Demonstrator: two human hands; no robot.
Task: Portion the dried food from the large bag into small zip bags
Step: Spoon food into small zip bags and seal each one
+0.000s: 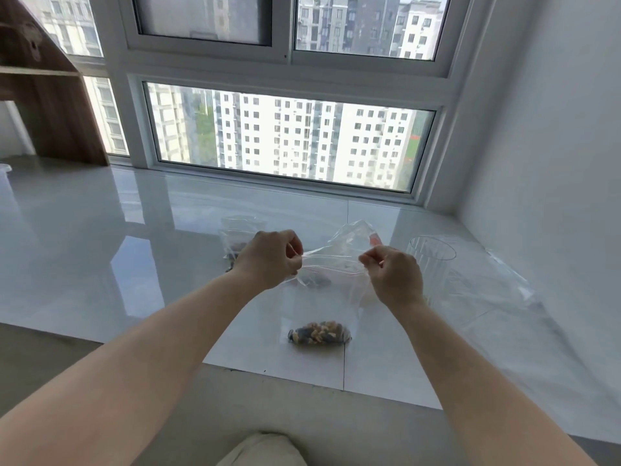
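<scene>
A small clear zip bag (319, 297) hangs upright over the white ledge, with a clump of mixed dried food (319, 332) in its bottom. My left hand (268, 258) pinches the bag's top edge at the left corner and my right hand (393, 275) pinches it at the right corner, stretching the zip line between them. Behind my left hand lies another clear bag (238, 235) with some dark food in it. A further clear bag (353, 235) with a red strip rises behind the held one.
A clear ribbed glass (431, 260) stands to the right of my right hand, with loose clear plastic (497, 284) beside it near the white wall. The glossy white ledge (100, 250) runs under a large window. A wooden shelf unit (43, 95) stands at the far left.
</scene>
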